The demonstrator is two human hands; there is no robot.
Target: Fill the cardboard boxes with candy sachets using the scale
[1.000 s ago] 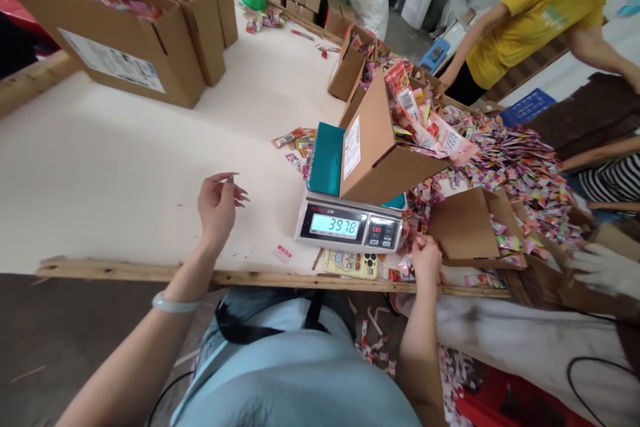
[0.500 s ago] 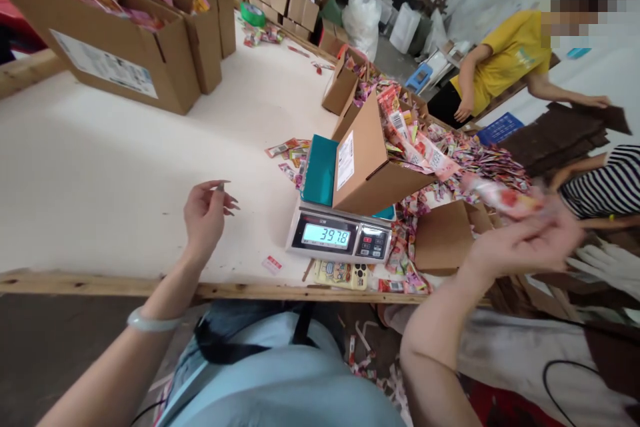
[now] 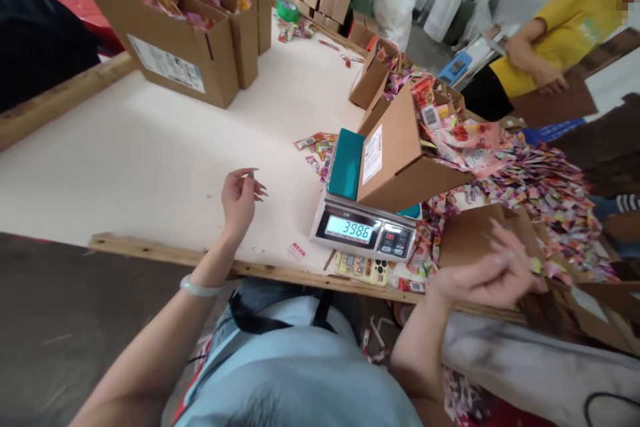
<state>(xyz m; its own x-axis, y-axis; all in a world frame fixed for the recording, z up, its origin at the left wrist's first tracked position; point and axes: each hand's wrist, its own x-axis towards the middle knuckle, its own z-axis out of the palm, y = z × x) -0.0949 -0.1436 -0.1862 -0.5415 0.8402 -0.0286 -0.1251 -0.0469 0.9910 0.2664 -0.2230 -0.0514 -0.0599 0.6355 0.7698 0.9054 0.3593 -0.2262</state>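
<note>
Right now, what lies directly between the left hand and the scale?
Bare white tabletop, seen in the head view, separates the left hand from the scale.

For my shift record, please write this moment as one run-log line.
scale: bearing packet-filled carton | left hand: over white table, nothing seen held | right hand: blurred, near another carton

The box is matt cardboard, the packets glossy plastic, the table edge rough wood.

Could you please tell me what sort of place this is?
Probably a packing workshop: a carton of small packets sits on a digital scale, a heap of loose packets lies on the right, and more filled cartons stand at the back left.
</note>
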